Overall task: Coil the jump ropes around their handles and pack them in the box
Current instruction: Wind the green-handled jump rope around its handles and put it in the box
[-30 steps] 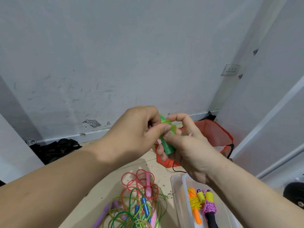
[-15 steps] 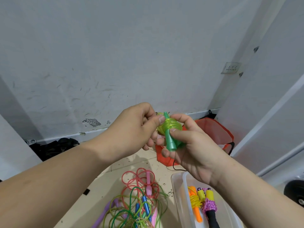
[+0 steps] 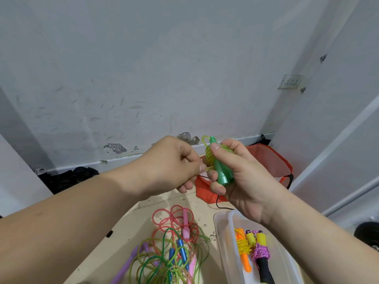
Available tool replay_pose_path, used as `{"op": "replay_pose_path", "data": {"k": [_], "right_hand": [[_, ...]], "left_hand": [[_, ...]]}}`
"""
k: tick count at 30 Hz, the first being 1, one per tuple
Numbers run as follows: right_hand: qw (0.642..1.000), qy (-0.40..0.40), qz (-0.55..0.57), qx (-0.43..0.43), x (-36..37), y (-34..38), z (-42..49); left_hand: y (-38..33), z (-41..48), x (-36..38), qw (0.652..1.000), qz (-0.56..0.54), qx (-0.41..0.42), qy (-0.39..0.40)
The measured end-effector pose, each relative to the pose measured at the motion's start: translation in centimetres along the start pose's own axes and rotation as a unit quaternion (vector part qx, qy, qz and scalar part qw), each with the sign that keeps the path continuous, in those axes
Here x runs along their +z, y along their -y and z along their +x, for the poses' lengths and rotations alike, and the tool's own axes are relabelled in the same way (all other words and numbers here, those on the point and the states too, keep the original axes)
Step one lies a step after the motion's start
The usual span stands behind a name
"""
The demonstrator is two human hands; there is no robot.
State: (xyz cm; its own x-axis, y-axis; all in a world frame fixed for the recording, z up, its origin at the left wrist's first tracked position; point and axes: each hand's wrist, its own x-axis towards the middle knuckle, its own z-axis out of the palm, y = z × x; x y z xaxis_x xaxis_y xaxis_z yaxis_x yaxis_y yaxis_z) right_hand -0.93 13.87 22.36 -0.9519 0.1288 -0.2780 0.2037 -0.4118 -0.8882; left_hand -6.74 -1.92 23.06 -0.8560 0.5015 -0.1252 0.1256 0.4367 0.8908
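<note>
My right hand [image 3: 242, 177] grips the green handles [image 3: 222, 171] of a jump rope, held upright in front of the wall. Its yellow-green rope [image 3: 210, 155] is coiled around the handles' upper part, with a small loop sticking out at the top. Fingers of my left hand [image 3: 172, 167] pinch the rope's free end just left of the handles. Below on the table lies a tangled pile of loose jump ropes [image 3: 174, 249], red, green, blue, pink and purple. The clear plastic box [image 3: 223, 242] at the lower right holds two coiled ropes: an orange-handled one [image 3: 244, 251] and a yellow-and-black-handled one [image 3: 261, 253].
An orange bag [image 3: 264, 160] lies on the floor behind my hands, with a thin black cord running from it. Dark cloth [image 3: 67, 177] sits by the wall at the left. The beige table [image 3: 123, 226] ends near the wall. A black wheel [image 3: 369, 232] shows at the far right.
My right hand has turned the green handles more upright. My left hand has moved from the top of the coil down to its left side, pulling the rope end sideways.
</note>
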Motion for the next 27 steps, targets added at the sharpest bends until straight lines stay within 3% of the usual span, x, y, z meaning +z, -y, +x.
{"op": "replay_pose_path", "data": {"k": [2,6,11,14,17,27], "right_hand": [[1.000,0.006,0.001,0.007,0.0,0.0,0.0],[0.998,0.026,0.001,0.050,-0.2,0.3,0.0],[0.996,0.058,0.032,0.055,-1.0,1.4,0.0],[0.996,0.068,0.026,0.055,-1.8,1.7,0.1],[0.996,0.038,-0.064,0.039,-2.7,1.2,0.6],[0.980,-0.021,-0.195,-0.018,-1.9,-0.4,1.4]], "left_hand": [[0.7,0.4,-0.2,0.999,0.048,-0.012,0.011],[1.2,0.9,-0.2,0.970,0.243,0.016,0.023],[1.0,1.2,1.3,0.933,0.356,0.034,0.028],[1.2,1.2,1.2,0.939,0.341,0.049,0.015],[0.9,0.7,0.7,0.957,0.281,0.071,0.004],[-0.6,-0.2,1.6,0.958,0.229,0.164,-0.052]]}}
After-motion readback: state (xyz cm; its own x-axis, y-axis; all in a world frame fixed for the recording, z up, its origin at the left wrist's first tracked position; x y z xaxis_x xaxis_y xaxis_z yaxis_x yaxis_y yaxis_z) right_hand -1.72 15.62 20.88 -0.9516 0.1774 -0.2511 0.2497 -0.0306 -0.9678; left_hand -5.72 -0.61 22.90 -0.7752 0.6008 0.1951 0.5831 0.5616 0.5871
